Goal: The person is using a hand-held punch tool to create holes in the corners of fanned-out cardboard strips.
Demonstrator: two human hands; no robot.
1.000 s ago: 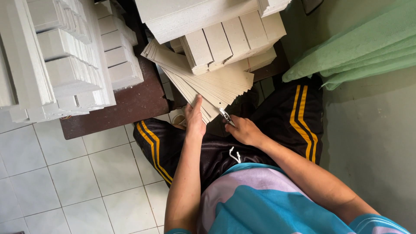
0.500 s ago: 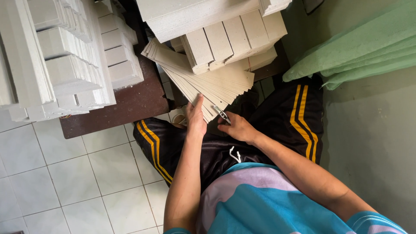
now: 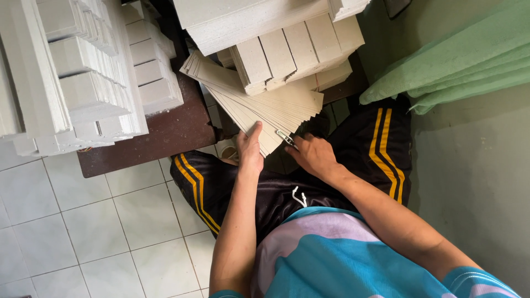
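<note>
A fanned stack of grey cardboard sheets (image 3: pixel 265 99) slopes down from the dark table toward my lap. My left hand (image 3: pixel 250 148) rests on the stack's near corner, fingers pressed flat against the sheets. My right hand (image 3: pixel 313 156) is closed around a small metal tool (image 3: pixel 285 137) whose tip touches the near edge of the sheets. Both forearms reach out over my black trousers with orange stripes (image 3: pixel 381 149).
Bundles of white-grey cardboard strips (image 3: pixel 287 52) lie on top of the sheets. More stacked bundles (image 3: pixel 83 83) fill the dark brown table (image 3: pixel 165 132) at left. Green cloth (image 3: pixel 458 60) hangs at right by a grey wall. White floor tiles (image 3: pixel 99 232) spread at lower left.
My right hand has shifted slightly left along the sheet edge with the metal tool. My left hand stays on the stack's corner.
</note>
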